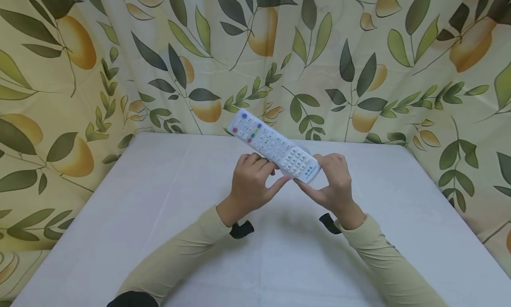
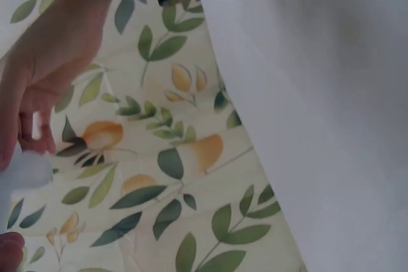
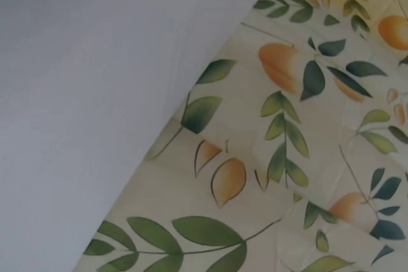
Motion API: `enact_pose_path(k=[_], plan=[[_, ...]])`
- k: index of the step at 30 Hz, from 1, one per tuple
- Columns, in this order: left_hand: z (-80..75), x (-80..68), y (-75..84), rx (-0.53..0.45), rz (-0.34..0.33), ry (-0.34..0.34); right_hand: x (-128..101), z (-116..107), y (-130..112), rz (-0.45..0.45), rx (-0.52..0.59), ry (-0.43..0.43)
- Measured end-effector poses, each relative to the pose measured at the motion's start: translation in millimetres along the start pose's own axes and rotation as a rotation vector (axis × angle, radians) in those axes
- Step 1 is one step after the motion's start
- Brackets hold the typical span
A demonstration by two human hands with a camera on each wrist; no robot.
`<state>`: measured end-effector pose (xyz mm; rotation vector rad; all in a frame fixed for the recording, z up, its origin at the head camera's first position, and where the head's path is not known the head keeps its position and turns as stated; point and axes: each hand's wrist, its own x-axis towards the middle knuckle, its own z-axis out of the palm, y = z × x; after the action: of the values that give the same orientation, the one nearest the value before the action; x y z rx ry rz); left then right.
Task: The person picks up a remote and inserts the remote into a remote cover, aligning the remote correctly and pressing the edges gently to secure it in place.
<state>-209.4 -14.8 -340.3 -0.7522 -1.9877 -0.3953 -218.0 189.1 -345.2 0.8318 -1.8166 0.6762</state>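
Head view: both hands grip remote; right wrist: only curtain.

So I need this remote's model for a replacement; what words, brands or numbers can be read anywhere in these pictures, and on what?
Remote control, held by the left hand and right hand: blue print at its near end, too small and blurred to read.
Its buttons: markings too small to read.
Patterned cloth and white table: no text.
Wrist views: no text.
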Motion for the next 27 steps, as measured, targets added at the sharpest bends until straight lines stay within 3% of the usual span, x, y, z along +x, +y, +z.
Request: enact_pose_path(k=[6,14,20,27], plan=[[1.7,1.6,8.6,-0.039,0.013,0.014,-2.7,7.1,-3.6,0.045,0.020,0.043],[-1.1,3.9,8.5,0.003,0.178,0.032,-6.9,8.2,-5.7,0.088,0.015,0.060],[1.2,3.8,6.2,-0.013,0.252,0.014,-8.7,9.5,-8.3,0.113,0.024,0.064],[4.0,0.9,2.2,-0.061,0.265,0.028,-7.4,11.6,-9.1,0.106,0.025,0.062]])
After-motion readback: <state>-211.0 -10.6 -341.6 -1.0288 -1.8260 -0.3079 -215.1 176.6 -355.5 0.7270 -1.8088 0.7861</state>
